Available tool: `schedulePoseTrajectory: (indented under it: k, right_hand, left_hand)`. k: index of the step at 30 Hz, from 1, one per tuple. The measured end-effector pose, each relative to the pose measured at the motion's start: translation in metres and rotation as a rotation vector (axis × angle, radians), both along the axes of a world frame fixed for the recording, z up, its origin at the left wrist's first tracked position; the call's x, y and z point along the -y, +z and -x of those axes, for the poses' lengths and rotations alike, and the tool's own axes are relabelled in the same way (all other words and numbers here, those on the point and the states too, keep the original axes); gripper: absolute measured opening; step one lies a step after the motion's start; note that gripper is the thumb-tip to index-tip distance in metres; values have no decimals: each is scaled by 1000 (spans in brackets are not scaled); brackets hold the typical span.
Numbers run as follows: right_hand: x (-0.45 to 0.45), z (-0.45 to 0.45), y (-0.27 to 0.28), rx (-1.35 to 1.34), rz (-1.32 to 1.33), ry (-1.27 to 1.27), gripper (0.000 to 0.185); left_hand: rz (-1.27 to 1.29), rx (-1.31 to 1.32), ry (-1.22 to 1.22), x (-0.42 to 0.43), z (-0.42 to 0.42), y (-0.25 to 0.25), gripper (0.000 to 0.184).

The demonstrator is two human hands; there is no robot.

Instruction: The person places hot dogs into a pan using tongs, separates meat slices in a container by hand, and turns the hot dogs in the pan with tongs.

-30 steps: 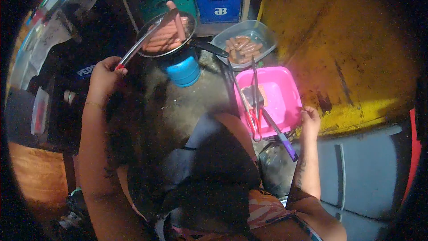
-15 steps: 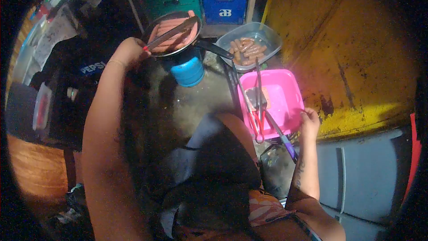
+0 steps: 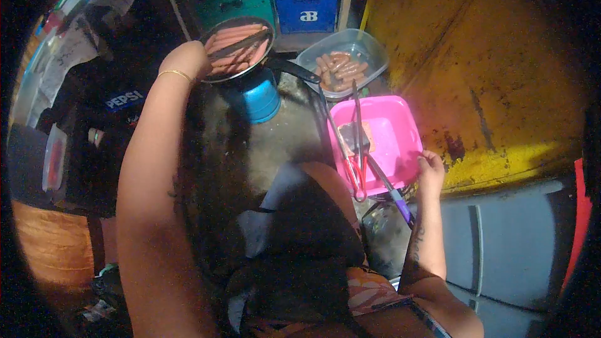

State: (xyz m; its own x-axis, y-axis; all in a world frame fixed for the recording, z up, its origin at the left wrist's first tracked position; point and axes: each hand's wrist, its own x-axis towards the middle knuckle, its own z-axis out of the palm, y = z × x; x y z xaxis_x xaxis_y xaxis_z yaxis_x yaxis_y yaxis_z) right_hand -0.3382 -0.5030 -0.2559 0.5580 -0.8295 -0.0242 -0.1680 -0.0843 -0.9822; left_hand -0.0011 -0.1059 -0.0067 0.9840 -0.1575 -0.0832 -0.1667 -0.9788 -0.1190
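A pink basin (image 3: 394,141) stands at right, with a clear tub (image 3: 370,51) just beyond it. Left of the tub, a frying pan (image 3: 291,69) sits above a blue gas canister (image 3: 261,101). The right hand (image 3: 431,168), fingers curled, pinches the basin's rim; the left hand (image 3: 188,61) is closed around metal tongs (image 3: 239,46) reaching across hot dogs (image 3: 235,35) in the pan. Shorter sausages (image 3: 342,67) lie in the tub.

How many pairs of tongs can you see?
2. One pair of tongs is in the left hand, over the frying pan. The red-handled tongs rest across the pink basin. Dark corners might hide more.
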Motion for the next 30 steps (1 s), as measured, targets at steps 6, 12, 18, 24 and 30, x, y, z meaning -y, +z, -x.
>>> schedulePoseTrajectory:
  k: [6, 12, 18, 24, 30]
  right_hand:
    - [-10, -11, 3, -31, 2, 17, 17]
    - [-15, -16, 11, 0, 4, 37, 15]
    - [-7, -15, 10, 23, 128, 29, 17]
    - [-38, -36, 44, 112, 282, 57, 18]
    - [-104, -66, 82, 197, 425, 141, 20]
  left_hand:
    - [45, 166, 22, -7, 9, -11, 26]
    - [45, 132, -3, 1, 21, -20, 34]
    - [101, 293, 6, -45, 40, -25, 25]
    - [99, 373, -92, -101, 72, -24, 24]
    - [-62, 398, -202, -114, 89, 3, 29]
